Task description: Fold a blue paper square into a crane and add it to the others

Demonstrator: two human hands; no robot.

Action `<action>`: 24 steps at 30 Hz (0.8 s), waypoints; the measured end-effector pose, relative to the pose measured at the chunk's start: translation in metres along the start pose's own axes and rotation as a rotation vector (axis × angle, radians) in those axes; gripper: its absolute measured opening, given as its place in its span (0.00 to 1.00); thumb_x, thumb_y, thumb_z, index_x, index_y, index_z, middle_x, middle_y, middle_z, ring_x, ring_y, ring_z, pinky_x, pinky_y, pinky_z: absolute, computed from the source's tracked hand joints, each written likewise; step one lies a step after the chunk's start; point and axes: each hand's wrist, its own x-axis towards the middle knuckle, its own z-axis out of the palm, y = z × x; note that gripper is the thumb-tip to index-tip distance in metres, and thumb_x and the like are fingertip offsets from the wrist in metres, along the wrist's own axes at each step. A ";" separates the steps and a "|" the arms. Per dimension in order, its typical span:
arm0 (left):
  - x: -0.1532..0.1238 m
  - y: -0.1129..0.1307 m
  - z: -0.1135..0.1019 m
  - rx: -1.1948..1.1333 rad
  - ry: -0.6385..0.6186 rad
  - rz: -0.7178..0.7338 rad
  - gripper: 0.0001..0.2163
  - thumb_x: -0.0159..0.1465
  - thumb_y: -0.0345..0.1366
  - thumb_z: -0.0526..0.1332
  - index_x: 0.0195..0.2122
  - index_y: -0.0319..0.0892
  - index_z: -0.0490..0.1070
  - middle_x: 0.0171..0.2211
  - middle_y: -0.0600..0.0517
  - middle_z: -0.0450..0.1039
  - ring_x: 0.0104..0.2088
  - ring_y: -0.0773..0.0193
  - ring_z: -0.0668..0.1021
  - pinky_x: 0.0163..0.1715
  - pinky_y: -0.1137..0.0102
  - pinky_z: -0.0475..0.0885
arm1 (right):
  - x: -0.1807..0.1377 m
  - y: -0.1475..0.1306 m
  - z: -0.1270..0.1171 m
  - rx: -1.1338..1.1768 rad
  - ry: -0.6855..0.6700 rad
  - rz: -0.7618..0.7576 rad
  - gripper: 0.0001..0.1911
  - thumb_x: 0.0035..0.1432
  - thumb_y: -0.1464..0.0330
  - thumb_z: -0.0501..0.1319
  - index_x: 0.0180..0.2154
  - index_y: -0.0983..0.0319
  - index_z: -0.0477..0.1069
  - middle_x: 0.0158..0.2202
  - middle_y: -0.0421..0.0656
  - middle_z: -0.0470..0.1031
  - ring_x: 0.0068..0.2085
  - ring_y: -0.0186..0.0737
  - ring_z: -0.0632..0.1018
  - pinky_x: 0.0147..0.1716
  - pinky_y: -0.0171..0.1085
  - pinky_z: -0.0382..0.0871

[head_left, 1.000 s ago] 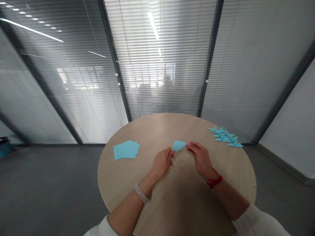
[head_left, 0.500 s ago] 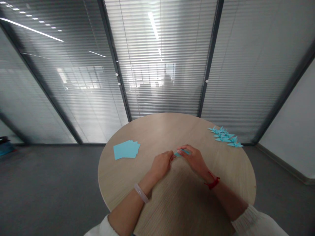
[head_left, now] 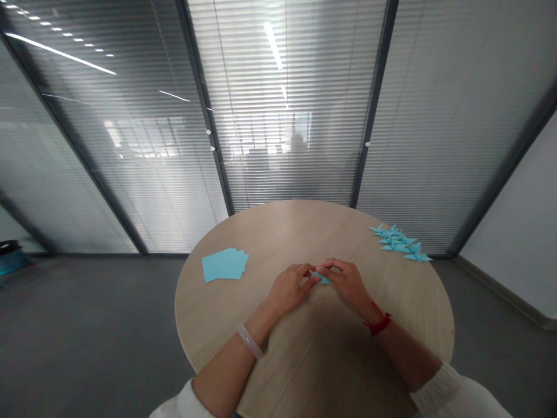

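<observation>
A small piece of folded blue paper [head_left: 322,279] lies between my hands over the middle of the table, mostly covered by fingers. My left hand [head_left: 292,285] grips its left side, thumb and fingers bent toward it. From the right, my right hand [head_left: 346,281] pinches the paper's upper edge, with thumb and forefinger close to the left fingertips. The exact shape of the fold is hidden. Left of my hands lies a fanned stack of blue paper sheets [head_left: 224,265]. Several folded blue paper cranes [head_left: 398,240] sit grouped at the table's right edge.
The round wooden table [head_left: 287,226] stands before a glass partition with blinds [head_left: 296,174]. A white wall [head_left: 517,232] rises at the right. On the grey floor at far left is a blue object with a dark top [head_left: 12,258].
My left hand has opened its thumb away from its fingers and come closer to the right fingertips. The blue paper now shows lower, beneath the right hand.
</observation>
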 end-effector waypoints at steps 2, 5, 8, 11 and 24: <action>0.001 -0.001 0.001 -0.044 0.010 0.005 0.16 0.66 0.46 0.50 0.42 0.43 0.71 0.37 0.50 0.75 0.37 0.63 0.74 0.37 0.71 0.66 | -0.001 -0.002 0.001 0.005 -0.034 -0.009 0.12 0.54 0.58 0.60 0.28 0.59 0.77 0.30 0.41 0.79 0.35 0.41 0.77 0.38 0.37 0.68; 0.001 -0.004 0.001 -0.052 -0.015 0.002 0.16 0.67 0.45 0.49 0.38 0.42 0.73 0.34 0.50 0.76 0.35 0.63 0.75 0.36 0.72 0.65 | -0.001 -0.004 0.002 0.009 -0.072 0.009 0.12 0.54 0.59 0.60 0.27 0.59 0.77 0.29 0.41 0.79 0.34 0.41 0.78 0.38 0.36 0.67; 0.001 -0.004 0.000 -0.003 -0.022 0.002 0.16 0.68 0.42 0.48 0.35 0.42 0.73 0.32 0.50 0.76 0.33 0.63 0.75 0.33 0.73 0.65 | -0.001 -0.004 0.003 0.021 -0.073 0.040 0.11 0.53 0.59 0.61 0.28 0.59 0.78 0.29 0.41 0.79 0.35 0.41 0.78 0.39 0.37 0.68; 0.001 -0.004 -0.001 0.067 -0.021 0.006 0.15 0.68 0.41 0.48 0.34 0.42 0.73 0.31 0.50 0.75 0.33 0.63 0.75 0.33 0.73 0.64 | 0.000 -0.003 0.005 0.024 -0.057 0.050 0.11 0.52 0.59 0.62 0.29 0.59 0.78 0.30 0.41 0.80 0.36 0.42 0.78 0.40 0.38 0.68; 0.001 -0.006 -0.001 0.138 0.024 -0.016 0.16 0.68 0.42 0.47 0.32 0.42 0.70 0.30 0.50 0.74 0.33 0.63 0.74 0.33 0.72 0.63 | 0.001 0.002 0.003 -0.038 -0.005 0.034 0.12 0.52 0.58 0.62 0.30 0.59 0.77 0.31 0.42 0.79 0.36 0.43 0.78 0.39 0.39 0.68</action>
